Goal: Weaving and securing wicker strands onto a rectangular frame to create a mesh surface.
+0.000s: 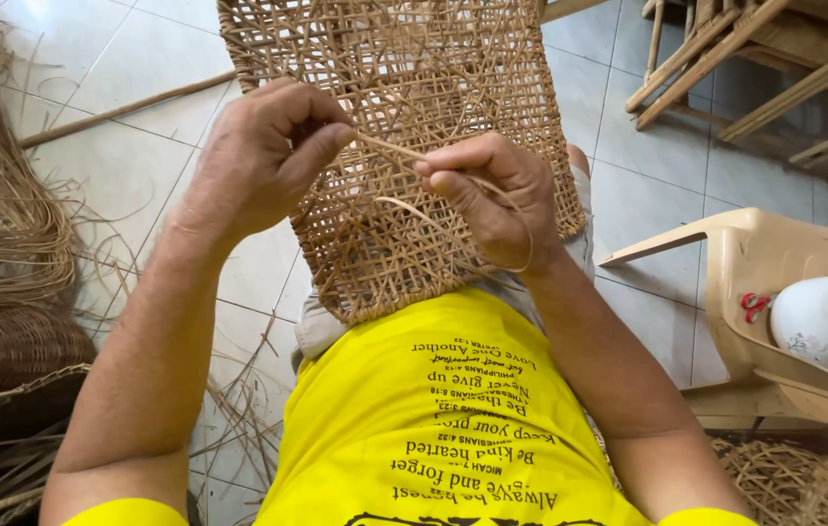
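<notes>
I clamp both grips, left hand (263, 156) and right hand (492, 200), on the cane strand (390, 148) at frame centre, keeping it taut over the woven cane panel (414, 68).

Matt, rough woven-cane panel (404, 117)

Woven cane panel (404, 146): tan open lattice, upright, slightly tilted, centre top of frame | cane strip (390, 148): thin, pale, taut across panel centre
</notes>
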